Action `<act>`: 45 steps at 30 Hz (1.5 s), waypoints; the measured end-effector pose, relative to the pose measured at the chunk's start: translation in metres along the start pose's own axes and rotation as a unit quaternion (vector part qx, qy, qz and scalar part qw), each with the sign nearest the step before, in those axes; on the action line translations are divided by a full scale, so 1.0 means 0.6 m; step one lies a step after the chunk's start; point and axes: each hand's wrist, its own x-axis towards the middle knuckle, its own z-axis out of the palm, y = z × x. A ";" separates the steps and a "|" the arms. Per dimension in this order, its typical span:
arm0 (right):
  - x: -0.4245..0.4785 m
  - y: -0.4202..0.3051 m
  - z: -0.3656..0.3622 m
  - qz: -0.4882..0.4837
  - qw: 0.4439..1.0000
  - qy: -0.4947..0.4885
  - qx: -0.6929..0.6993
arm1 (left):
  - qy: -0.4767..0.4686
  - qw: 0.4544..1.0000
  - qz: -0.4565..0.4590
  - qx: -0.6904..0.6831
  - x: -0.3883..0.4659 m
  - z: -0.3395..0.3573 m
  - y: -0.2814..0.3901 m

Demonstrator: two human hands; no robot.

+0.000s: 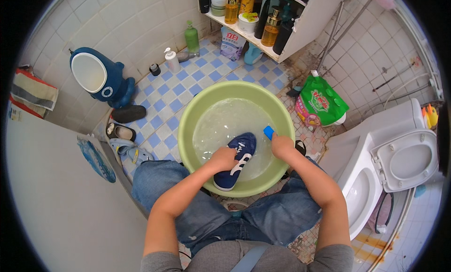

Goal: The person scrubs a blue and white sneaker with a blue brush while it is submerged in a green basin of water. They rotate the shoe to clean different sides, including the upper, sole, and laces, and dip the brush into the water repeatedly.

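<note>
A green plastic basin (pixel 186 120) of cloudy, slightly sudsy water (pixel 218 120) stands on the floor between my knees. My left hand (pixel 224 160) grips a navy blue sneaker (pixel 225 179) with white stripes and white laces. The shoe slants inside the basin, its toe up and to the right over the water and its heel against the near wall. Above the basin's right side, my right hand (pixel 283 147) is closed on a small blue object (pixel 269 132), perhaps a brush. Only its blue end sticks out; my fingers cover the rest.
A white toilet (pixel 363 180) with its lid raised stands at right, near a green detergent pouch (pixel 322 99). A bottle-filled shelf (pixel 243 34) is at the back. At left are a blue child's urinal (pixel 116 73), clogs (pixel 130 150) and a white panel (pixel 67 187).
</note>
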 end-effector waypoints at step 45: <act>-0.163 -0.135 -0.072 -0.238 0.961 0.021 0.141 | 0.105 0.779 -0.151 -0.599 -0.035 -0.017 -0.036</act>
